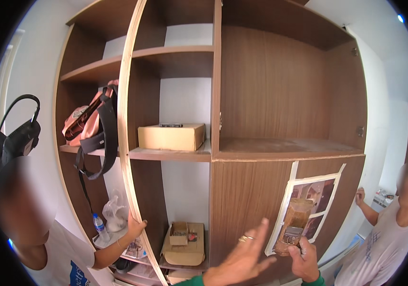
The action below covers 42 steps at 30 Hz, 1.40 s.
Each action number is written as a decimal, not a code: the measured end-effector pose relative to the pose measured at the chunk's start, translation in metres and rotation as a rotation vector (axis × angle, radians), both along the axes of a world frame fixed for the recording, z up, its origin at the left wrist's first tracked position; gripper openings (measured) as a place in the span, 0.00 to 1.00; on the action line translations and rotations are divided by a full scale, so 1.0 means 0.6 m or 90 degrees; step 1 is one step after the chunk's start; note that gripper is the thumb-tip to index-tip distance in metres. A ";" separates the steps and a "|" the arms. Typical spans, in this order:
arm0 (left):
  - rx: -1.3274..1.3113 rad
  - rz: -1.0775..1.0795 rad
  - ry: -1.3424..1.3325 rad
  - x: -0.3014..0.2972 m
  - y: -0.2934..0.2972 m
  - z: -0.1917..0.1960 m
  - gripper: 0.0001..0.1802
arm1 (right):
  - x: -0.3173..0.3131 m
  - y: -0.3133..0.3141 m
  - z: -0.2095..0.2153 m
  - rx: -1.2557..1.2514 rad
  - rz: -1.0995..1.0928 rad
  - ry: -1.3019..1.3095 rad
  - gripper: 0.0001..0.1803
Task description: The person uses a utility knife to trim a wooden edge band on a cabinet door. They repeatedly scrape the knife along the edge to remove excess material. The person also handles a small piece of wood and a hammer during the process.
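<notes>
My left hand (241,257) is raised with its fingers spread, a ring on one finger, close to the brown wooden cupboard door panel (242,200). It holds nothing. My right hand (304,260) grips a brown rectangular tool (294,224) and presses it against a picture sheet (309,205) taped with pale tape to the same panel. Another person at the lower left holds the edge of a tall pale wooden board (127,143) with one hand (136,228).
The open cupboard holds a cardboard box (171,137) on a middle shelf, a pink bag with a black strap (92,119), a plastic bottle (100,229), a plastic bag and more boxes (183,243) below. A second person (390,233) stands at the right by the wall.
</notes>
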<state>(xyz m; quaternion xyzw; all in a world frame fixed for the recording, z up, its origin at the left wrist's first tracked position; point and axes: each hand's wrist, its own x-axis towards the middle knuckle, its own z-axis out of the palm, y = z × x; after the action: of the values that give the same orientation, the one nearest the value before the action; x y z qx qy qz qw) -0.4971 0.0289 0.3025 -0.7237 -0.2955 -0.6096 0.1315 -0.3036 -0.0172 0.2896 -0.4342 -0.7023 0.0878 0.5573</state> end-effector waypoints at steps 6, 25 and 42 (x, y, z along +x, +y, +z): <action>0.159 -0.021 0.484 -0.183 0.007 0.146 0.57 | 0.034 -0.002 0.068 -0.088 0.176 -0.196 0.16; 0.141 0.169 0.359 -0.296 0.124 0.345 0.35 | -0.147 0.235 0.356 0.526 0.056 -0.473 0.29; 0.031 0.068 0.151 -0.345 0.218 0.317 0.52 | -0.221 0.359 0.332 0.648 0.014 -0.383 0.25</action>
<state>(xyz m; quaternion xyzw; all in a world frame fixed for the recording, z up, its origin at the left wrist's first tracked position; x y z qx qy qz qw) -0.7044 0.1595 0.4927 -0.7707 -0.3009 -0.5188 0.2154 -0.4364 0.1983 0.4890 -0.1111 -0.7876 -0.3812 0.4711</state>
